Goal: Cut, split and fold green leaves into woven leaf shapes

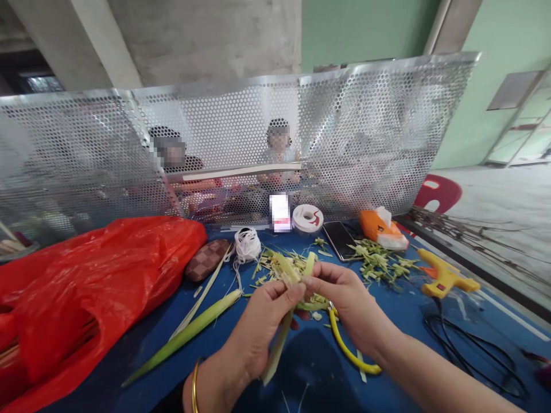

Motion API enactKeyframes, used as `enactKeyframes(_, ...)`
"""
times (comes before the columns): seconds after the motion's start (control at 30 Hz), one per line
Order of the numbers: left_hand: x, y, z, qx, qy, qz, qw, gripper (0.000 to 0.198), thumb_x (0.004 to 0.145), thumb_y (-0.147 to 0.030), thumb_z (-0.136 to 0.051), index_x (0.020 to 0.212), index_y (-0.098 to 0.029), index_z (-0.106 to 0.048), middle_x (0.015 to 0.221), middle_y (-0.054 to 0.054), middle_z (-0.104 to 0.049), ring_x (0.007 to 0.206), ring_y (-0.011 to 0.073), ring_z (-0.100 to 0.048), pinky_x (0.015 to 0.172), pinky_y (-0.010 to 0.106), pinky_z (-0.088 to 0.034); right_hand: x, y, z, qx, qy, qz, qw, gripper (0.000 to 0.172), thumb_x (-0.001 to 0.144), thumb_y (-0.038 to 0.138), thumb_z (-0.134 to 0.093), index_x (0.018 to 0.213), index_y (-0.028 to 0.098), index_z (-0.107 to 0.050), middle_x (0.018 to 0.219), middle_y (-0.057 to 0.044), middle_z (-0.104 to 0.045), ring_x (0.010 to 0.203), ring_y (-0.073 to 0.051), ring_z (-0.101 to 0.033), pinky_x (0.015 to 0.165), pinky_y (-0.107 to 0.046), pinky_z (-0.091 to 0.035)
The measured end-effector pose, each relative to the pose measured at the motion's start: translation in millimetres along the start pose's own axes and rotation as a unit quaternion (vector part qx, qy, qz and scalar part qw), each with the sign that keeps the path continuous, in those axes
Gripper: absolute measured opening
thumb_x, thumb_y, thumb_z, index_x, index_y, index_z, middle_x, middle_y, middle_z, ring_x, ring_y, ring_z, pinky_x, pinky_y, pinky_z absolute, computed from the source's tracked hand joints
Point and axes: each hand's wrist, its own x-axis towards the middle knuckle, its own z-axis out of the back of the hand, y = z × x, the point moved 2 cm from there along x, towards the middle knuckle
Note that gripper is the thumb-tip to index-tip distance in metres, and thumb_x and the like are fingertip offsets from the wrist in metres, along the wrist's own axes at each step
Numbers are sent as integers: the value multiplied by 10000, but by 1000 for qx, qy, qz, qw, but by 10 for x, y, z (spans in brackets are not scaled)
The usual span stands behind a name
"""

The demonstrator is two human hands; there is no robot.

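Between my two hands, pale green leaf strips (284,265) are folded over each other above the blue table. My left hand (269,312), with a gold bangle at the wrist, pinches them, and one strip hangs down below the fingers. My right hand (340,292) grips the folded end, its thumb and fingertips meeting the left thumb. Under the right hand lies a tool with yellow handles (346,347), its head mostly hidden. Leaf scraps (269,267) are heaped behind the hands. A long green pointed leaf bud (185,332) lies left of my left hand.
A red plastic bag (142,269) covers the left side, beside a brown checked pouch (207,260) and white string (247,245). Farther back are a ribbon spool (307,219), a phone (340,241) and tissues (383,229). At right lies a yellow glue gun (445,275). People sit behind the perforated screen (232,126).
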Motion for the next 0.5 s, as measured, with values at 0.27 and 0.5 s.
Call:
enactKeyframes(0.27,11,15,21,111,38,-9,993,187,704,-303,-728,580,-163,-717,545,29,-608,537,126,-494,566,254,-366,10,-124,34,-7,-69,27,997,278,691,309,-706,569,195,-484,546,37,-539,499,-116,-483,498,-268,-375)
enactKeyframes(0.5,39,61,52,22,-50,11,998,187,664,-334,-787,693,-155,-740,654,34,-674,624,131,-567,608,243,-379,142,-105,156,-121,-77,56,988,261,790,395,-626,655,173,-597,663,-1,-597,646,-147,-526,625,-288,-398)
